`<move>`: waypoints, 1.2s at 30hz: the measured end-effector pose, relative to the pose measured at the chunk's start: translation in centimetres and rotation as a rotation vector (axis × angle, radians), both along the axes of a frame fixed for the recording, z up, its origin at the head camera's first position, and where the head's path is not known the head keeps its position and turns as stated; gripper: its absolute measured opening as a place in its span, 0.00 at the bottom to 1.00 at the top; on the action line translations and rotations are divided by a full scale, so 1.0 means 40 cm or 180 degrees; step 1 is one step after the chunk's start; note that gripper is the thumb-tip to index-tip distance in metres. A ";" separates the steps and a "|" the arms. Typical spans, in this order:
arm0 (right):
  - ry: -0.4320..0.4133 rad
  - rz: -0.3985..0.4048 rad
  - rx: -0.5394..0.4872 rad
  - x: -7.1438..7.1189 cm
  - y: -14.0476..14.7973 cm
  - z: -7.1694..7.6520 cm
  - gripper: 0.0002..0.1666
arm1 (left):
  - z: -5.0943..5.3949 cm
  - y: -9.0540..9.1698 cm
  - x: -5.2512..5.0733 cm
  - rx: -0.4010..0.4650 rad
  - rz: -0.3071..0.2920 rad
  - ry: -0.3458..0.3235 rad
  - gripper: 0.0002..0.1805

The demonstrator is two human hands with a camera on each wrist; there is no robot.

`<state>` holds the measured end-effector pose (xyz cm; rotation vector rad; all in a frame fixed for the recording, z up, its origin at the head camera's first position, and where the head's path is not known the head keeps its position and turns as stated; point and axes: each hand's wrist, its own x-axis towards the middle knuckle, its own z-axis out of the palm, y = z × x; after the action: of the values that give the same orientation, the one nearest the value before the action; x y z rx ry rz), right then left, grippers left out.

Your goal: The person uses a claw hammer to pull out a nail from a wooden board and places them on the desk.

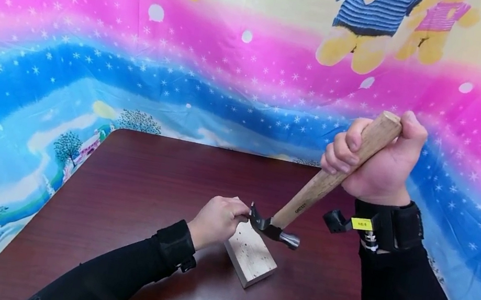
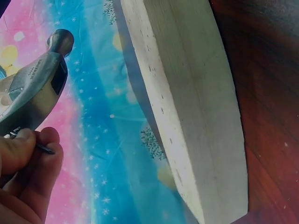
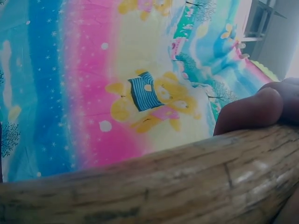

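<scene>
My right hand (image 1: 381, 163) grips the wooden handle of a claw hammer (image 1: 322, 185), handle end up and metal head low. In the right wrist view the handle (image 3: 140, 186) crosses close to the camera under a finger. My left hand (image 1: 216, 220) is at the far end of a pale wooden block (image 1: 251, 255). In the left wrist view the thumb and fingers of my left hand (image 2: 30, 172) pinch a thin dark nail (image 2: 44, 148), with the hammer head (image 2: 42, 84) right beside it. The block (image 2: 201, 112) has small holes in one face.
The block lies on a dark red-brown table (image 1: 161, 168). Behind the table hangs a colourful cloth (image 1: 235, 64) with bears, trees and snowflakes. Black straps with small cameras sit on both wrists.
</scene>
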<state>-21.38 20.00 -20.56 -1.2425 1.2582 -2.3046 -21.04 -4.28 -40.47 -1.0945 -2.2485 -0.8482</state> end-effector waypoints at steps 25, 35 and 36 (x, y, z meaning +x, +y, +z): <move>0.0104 -0.0319 0.0299 -0.001 -0.008 0.004 0.38 | 0.109 -0.119 -0.025 0.0116 0.0577 -0.0320 0.05; 0.0185 -0.0310 0.0350 -0.016 -0.003 -0.013 0.38 | 0.071 -0.221 0.005 0.0076 0.1086 -0.0848 0.09; 0.0195 -0.0313 0.0354 -0.018 -0.004 -0.015 0.38 | 0.065 -0.237 0.012 0.0031 0.1127 -0.0910 0.10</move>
<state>-22.10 19.86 -21.14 -1.2485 1.4780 -2.2431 -20.58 -13.75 -37.88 -0.5680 -2.5634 -0.9054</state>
